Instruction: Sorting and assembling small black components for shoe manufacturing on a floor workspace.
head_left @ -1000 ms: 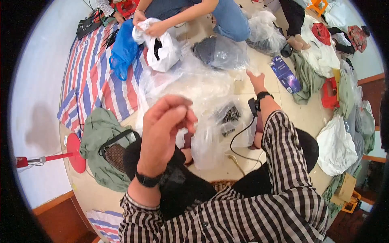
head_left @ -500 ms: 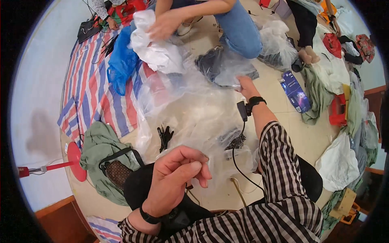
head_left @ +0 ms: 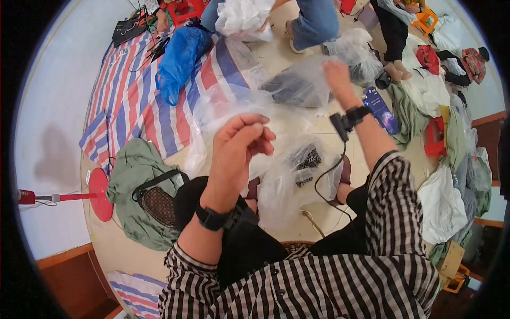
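Note:
My right hand point(head_left: 338, 77) reaches forward, slightly blurred, gripping a clear plastic bag point(head_left: 311, 74) with something dark inside. The bag's film is drawn up toward my fingers. My left hand point(head_left: 236, 143) hovers over the floor nearer to me, thumb pressed to curled fingers; whatever is between them is too small or hidden to make out. Loose clear plastic film point(head_left: 228, 103) spreads behind and beyond it. Between my feet, another clear bag point(head_left: 281, 196) holds a black patterned item point(head_left: 306, 159).
A striped sheet point(head_left: 133, 101) with a blue plastic bag point(head_left: 180, 58) lies at the left. Ahead, a person handles a white plastic bag point(head_left: 245, 18). A green cloth bag point(head_left: 141, 212) and a red stand base point(head_left: 100, 195) are left; a blue box point(head_left: 380, 110) is right. A cable hangs from my right wrist.
My right hand has risen forward, lifting the bag's film. My left hand has moved forward, still pinched. The person ahead has drawn the white bag back, and my view has shifted.

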Action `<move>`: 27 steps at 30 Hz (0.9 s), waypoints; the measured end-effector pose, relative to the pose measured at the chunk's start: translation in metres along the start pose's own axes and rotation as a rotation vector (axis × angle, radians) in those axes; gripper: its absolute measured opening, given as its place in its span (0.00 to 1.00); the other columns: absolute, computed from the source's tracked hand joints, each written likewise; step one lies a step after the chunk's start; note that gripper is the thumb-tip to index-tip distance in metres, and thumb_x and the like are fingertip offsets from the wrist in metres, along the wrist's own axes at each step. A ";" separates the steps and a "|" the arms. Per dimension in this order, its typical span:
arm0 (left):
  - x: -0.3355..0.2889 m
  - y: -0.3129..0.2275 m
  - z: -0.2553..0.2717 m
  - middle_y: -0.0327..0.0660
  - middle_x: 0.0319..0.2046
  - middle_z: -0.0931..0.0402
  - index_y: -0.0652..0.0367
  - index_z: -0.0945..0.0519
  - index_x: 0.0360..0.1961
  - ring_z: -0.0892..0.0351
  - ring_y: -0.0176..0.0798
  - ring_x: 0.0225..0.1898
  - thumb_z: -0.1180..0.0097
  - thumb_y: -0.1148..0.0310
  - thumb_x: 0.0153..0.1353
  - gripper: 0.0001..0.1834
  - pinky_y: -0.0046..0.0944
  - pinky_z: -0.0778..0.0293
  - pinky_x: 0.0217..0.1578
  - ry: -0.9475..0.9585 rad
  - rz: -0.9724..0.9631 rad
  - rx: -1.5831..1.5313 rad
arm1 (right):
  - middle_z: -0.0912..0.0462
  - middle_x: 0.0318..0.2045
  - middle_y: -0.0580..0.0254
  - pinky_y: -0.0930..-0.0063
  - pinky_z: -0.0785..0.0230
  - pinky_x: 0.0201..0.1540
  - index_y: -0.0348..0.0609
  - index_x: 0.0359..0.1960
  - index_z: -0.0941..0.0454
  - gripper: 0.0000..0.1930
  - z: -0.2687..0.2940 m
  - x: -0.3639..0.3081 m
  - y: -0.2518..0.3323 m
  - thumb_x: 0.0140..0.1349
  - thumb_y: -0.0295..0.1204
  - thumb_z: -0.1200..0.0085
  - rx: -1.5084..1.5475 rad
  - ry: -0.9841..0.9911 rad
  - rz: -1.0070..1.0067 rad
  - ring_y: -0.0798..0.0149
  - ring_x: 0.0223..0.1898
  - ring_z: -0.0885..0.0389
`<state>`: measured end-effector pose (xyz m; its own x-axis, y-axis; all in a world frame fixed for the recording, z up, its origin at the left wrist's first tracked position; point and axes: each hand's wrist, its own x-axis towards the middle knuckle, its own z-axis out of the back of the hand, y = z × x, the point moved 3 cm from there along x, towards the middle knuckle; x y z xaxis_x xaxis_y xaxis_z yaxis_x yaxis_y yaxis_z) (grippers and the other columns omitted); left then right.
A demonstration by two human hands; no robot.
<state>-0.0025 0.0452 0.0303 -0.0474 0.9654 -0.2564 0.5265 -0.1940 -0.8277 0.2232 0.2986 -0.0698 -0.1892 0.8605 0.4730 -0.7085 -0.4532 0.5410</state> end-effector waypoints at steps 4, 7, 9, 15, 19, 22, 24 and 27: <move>-0.001 -0.001 0.020 0.39 0.26 0.25 0.64 0.26 0.38 0.26 0.31 0.23 0.52 0.72 0.57 0.09 0.30 0.28 0.29 -0.034 -0.024 0.038 | 0.24 0.21 0.46 0.63 0.37 0.27 0.34 0.23 0.25 0.13 0.029 0.016 0.034 0.54 0.34 0.54 0.520 0.004 -0.349 0.52 0.22 0.28; 0.009 0.001 0.016 0.40 0.26 0.25 0.64 0.27 0.38 0.26 0.32 0.24 0.53 0.72 0.57 0.10 0.30 0.28 0.29 -0.007 -0.028 0.031 | 0.23 0.20 0.51 0.65 0.36 0.26 0.35 0.25 0.24 0.12 0.056 0.025 0.041 0.55 0.32 0.56 0.441 0.055 -0.341 0.59 0.23 0.26; 0.014 0.001 0.017 0.41 0.26 0.24 0.65 0.27 0.39 0.26 0.32 0.24 0.53 0.72 0.57 0.10 0.30 0.27 0.29 0.008 -0.017 0.024 | 0.29 0.19 0.72 0.76 0.44 0.22 0.38 0.27 0.23 0.11 0.062 0.025 0.053 0.57 0.33 0.52 0.355 0.103 -0.094 0.76 0.20 0.35; 0.014 -0.003 0.027 0.43 0.27 0.24 0.68 0.28 0.39 0.25 0.34 0.24 0.53 0.74 0.58 0.10 0.32 0.26 0.30 -0.002 -0.066 0.022 | 0.24 0.25 0.70 0.80 0.36 0.30 0.39 0.33 0.21 0.11 0.062 0.012 0.085 0.59 0.33 0.52 0.382 0.266 -0.192 0.75 0.27 0.28; 0.017 -0.006 0.023 0.44 0.28 0.24 0.68 0.28 0.40 0.25 0.35 0.25 0.53 0.74 0.58 0.10 0.32 0.26 0.30 0.037 -0.105 0.003 | 0.23 0.26 0.61 0.67 0.32 0.28 0.45 0.35 0.25 0.09 0.091 0.031 0.043 0.59 0.35 0.52 -0.704 0.151 0.482 0.59 0.27 0.25; 0.014 -0.010 0.033 0.44 0.28 0.24 0.68 0.28 0.40 0.24 0.35 0.25 0.53 0.74 0.58 0.10 0.33 0.26 0.31 -0.018 -0.105 0.016 | 0.25 0.26 0.65 0.72 0.35 0.27 0.45 0.29 0.25 0.08 0.140 0.037 0.084 0.60 0.33 0.55 -0.247 0.056 0.628 0.65 0.27 0.27; 0.012 -0.011 0.037 0.44 0.28 0.24 0.68 0.28 0.40 0.24 0.35 0.26 0.53 0.74 0.58 0.10 0.33 0.25 0.31 -0.021 -0.110 0.019 | 0.27 0.23 0.71 0.78 0.39 0.25 0.46 0.28 0.26 0.07 0.152 0.039 0.085 0.59 0.32 0.54 0.494 0.197 -0.246 0.74 0.25 0.30; 0.013 -0.010 0.043 0.44 0.29 0.23 0.68 0.28 0.40 0.24 0.35 0.26 0.53 0.75 0.58 0.10 0.33 0.25 0.31 -0.014 -0.107 0.027 | 0.28 0.22 0.74 0.83 0.41 0.24 0.46 0.28 0.25 0.07 0.167 0.019 0.132 0.58 0.32 0.53 0.571 0.069 -0.194 0.78 0.23 0.32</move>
<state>-0.0443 0.0524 0.0135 -0.1140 0.9784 -0.1724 0.4950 -0.0945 -0.8638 0.2400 0.2163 0.1271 -0.1504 0.9444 0.2924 -0.2613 -0.3233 0.9095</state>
